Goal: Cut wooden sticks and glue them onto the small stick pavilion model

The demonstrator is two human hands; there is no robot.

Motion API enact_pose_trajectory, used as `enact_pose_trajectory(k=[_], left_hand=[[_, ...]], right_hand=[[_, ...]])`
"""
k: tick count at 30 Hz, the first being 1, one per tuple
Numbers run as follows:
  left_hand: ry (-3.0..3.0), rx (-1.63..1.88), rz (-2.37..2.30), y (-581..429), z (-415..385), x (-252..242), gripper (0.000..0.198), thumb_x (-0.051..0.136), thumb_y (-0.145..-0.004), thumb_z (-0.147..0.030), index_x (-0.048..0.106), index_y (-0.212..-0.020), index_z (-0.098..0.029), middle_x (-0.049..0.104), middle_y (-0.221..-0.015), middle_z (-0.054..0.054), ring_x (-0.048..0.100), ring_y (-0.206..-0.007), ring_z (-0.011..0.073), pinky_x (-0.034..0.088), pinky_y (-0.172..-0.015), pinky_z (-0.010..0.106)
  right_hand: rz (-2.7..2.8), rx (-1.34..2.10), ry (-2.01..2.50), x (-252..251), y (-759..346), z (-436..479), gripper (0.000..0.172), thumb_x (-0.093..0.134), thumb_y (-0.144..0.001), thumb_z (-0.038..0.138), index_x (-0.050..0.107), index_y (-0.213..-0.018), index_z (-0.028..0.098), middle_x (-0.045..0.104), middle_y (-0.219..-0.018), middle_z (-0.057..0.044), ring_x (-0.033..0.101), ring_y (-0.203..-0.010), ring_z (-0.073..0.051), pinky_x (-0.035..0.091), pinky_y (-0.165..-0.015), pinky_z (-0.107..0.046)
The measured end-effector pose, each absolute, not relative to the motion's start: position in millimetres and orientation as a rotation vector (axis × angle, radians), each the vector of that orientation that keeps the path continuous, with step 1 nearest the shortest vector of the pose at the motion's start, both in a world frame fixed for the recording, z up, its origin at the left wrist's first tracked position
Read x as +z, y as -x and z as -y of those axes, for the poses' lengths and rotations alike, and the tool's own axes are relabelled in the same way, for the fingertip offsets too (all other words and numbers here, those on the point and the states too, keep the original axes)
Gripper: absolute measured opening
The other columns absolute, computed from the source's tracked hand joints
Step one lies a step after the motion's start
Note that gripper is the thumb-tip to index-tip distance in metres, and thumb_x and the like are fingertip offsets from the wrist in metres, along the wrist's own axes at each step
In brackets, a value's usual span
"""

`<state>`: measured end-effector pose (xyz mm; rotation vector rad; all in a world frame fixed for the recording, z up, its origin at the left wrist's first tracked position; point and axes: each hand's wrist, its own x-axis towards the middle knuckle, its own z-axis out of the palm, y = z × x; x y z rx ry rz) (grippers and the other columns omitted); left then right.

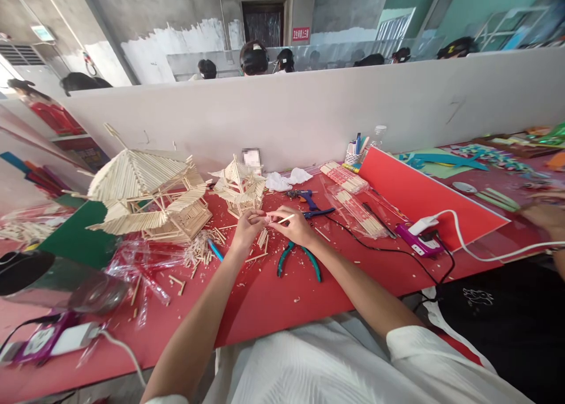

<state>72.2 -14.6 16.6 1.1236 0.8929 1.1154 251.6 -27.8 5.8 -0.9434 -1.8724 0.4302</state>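
Observation:
My left hand (pixel 248 230) and my right hand (pixel 296 227) meet over the middle of the red table, fingertips pressed together. A short wooden stick (pixel 288 219) pokes out from the closed fingers of my right hand. What my left hand pinches is too small to make out. Just below the hands lie pliers with green handles (pixel 318 267). Behind them stand a small stick-built pavilion model (pixel 241 189) and a blue glue gun (pixel 304 198). To the left rises a larger pavilion model (pixel 141 183) with a tiered roof of sticks.
Cut stick pieces (pixel 202 256) and a blue pen (pixel 215 249) lie left of my hands. Packs of sticks (pixel 357 210), a purple power strip (pixel 419 240) and a red board (pixel 424 198) are on the right. A clear bottle (pixel 79 286) lies at the left; a white partition (pixel 309 110) runs behind.

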Motion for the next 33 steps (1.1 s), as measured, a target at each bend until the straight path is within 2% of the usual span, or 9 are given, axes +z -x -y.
enact_pose_trajectory(k=[11,16,27,33], left_hand=[[-1.295,1.058,-0.870,-61,7,17,0.055,0.090,-0.060,-0.038,0.061,-0.103,-0.017,0.073,-0.077,0.002,0.066,-0.067,0.0139,0.047,-0.067,0.025],[-1.371,1.035,-0.891,-58,7,20,0.050,0.087,-0.066,-0.036,0.061,-0.105,-0.019,0.073,-0.077,0.002,0.067,-0.069,0.0147,0.046,-0.067,0.025],[-1.338,1.038,-0.852,-58,8,19,0.049,0.087,-0.066,-0.037,0.061,-0.103,-0.019,0.071,-0.078,0.001,0.066,-0.070,0.0135,0.048,-0.069,0.025],[-1.346,1.021,-0.892,-60,10,23,0.053,0.091,-0.059,-0.034,0.060,-0.099,-0.019,0.071,-0.077,0.001,0.066,-0.070,0.0150,0.048,-0.068,0.026]], right_hand=[[1.938,0.417,0.930,1,-254,24,0.028,0.068,-0.093,0.032,0.074,-0.119,0.025,0.068,-0.095,-0.004,0.066,-0.085,-0.017,0.053,-0.083,-0.030],[1.950,0.422,0.942,0,-254,24,0.027,0.067,-0.093,0.034,0.074,-0.118,0.026,0.067,-0.096,-0.004,0.066,-0.085,-0.017,0.054,-0.081,-0.030],[1.998,0.366,0.867,1,-258,25,0.022,0.064,-0.095,0.034,0.071,-0.114,0.024,0.066,-0.096,-0.005,0.064,-0.085,-0.017,0.053,-0.083,-0.031],[2.045,0.370,0.836,-3,-259,23,0.025,0.061,-0.097,0.033,0.069,-0.119,0.025,0.065,-0.099,-0.005,0.065,-0.088,-0.018,0.053,-0.085,-0.032]])
